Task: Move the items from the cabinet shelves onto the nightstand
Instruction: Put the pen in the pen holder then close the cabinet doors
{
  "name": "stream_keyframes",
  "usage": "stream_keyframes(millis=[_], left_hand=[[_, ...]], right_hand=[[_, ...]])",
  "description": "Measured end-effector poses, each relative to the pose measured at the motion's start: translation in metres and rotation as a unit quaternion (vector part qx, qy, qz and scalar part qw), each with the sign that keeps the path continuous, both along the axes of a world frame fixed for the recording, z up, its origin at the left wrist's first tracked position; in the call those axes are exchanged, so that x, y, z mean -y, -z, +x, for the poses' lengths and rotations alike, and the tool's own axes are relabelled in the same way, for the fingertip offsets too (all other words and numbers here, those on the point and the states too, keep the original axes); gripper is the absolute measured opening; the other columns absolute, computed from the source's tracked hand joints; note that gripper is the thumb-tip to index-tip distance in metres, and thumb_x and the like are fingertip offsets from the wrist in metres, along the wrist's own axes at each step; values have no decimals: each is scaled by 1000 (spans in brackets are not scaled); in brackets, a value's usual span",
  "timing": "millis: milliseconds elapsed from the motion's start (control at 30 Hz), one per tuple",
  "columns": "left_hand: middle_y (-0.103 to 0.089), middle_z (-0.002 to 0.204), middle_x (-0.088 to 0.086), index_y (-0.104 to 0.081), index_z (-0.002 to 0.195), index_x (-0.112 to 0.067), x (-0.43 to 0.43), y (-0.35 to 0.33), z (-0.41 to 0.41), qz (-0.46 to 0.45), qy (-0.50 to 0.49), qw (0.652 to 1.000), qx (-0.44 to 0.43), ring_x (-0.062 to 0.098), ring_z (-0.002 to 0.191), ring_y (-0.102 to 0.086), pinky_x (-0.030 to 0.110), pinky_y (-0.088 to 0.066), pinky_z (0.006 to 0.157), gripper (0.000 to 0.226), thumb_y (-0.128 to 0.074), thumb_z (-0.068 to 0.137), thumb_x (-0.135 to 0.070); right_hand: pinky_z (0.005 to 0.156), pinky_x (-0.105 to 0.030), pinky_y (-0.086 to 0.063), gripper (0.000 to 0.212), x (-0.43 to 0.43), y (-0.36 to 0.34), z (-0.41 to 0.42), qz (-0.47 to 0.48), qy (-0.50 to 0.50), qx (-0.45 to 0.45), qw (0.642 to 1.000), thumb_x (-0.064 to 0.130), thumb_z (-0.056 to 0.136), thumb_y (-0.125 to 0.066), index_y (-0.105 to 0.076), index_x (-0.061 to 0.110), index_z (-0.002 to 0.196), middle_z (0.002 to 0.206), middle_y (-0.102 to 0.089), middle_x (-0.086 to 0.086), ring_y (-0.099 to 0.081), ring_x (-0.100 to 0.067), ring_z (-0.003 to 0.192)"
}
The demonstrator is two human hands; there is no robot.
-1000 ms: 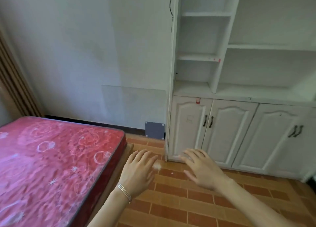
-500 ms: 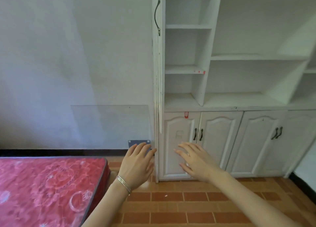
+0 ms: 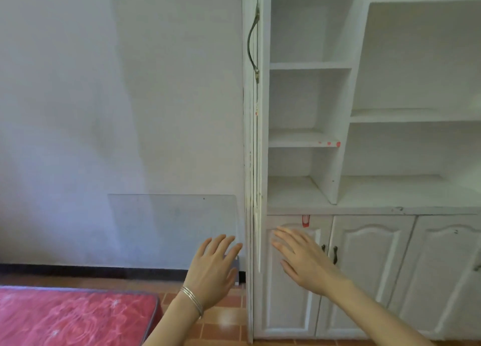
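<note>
While our left hand (image 3: 210, 270) and right hand (image 3: 304, 263) hover before the cabinet (image 3: 369, 280), fingers (image 3: 286, 235) spread, we seem to be searching; next, spot an item.

You have red patterned mattress (image 3: 73, 317) at near-left corner of orange tile floor (image 3: 223, 317). Clear panel (image 3: 171, 228) against white wall (image 3: 104, 85), just above black baseboard (image 3: 91, 270).

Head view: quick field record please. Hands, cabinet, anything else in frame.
left hand: open, fingers spread, holds nothing, bracelet on wrist
right hand: open, holds nothing, in front of lower cabinet door
shelves: white, open-fronted, no items I can make out
nightstand: not in view
other: red mattress lower left; clear pane against wall
</note>
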State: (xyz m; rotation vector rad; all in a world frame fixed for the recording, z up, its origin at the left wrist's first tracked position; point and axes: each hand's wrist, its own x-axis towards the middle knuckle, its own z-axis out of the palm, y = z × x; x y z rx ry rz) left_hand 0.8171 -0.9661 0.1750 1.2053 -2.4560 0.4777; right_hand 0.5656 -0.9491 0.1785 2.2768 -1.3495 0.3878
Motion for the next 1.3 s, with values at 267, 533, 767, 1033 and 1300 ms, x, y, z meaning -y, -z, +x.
stream_keyframes(millis=[267, 533, 767, 1033, 1300], left_hand=[[-41, 145, 5, -43, 138, -16, 69, -9, -20, -49, 44, 997, -37, 22, 127, -45, 41, -39, 102, 65, -63, 76, -28], [-3, 158, -3, -16, 149, -15, 110, 1, -38, -17, 137, 990, -20, 18, 142, -14, 37, -21, 110, 75, -43, 79, -24], [-4, 157, -4, -18, 148, -15, 128, 4, -41, -31, 190, 981, -4, 23, 142, -15, 41, -19, 109, 96, -68, 66, -15], [-11, 157, -3, -23, 146, -15, 138, -4, -105, -41, 248, 968, 17, 25, 142, -14, 43, -15, 111, 90, -68, 68, -17], [-41, 144, 4, -45, 137, -11, 158, -14, -211, -50, 275, 960, -3, 24, 139, -22, 39, -13, 112, 82, -72, 60, -15]], right_hand=[[104, -36, -37, 46, 71, 3, -10, -13, -52, 25, 998, 22, 87, -47, -46, 15, 132, 138, -47, -7, -38, -20, 129], [100, -35, -38, 53, 82, 24, -37, -16, -5, 21, 1000, 12, 74, -71, -54, 11, 124, 131, -53, -12, -44, -24, 123], [95, -38, -42, 58, 66, 36, -59, -8, 66, 32, 997, 8, 71, -71, -51, 10, 126, 130, -51, -14, -43, -25, 119], [94, -39, -46, 60, 39, 35, -78, -9, 139, 62, 988, 6, 72, -69, -48, 12, 127, 128, -53, -13, -51, -26, 116], [99, -35, -41, 53, 26, 39, -161, -8, 217, 81, 973, 14, 79, -60, -47, 19, 129, 130, -50, -5, -42, -18, 119]])
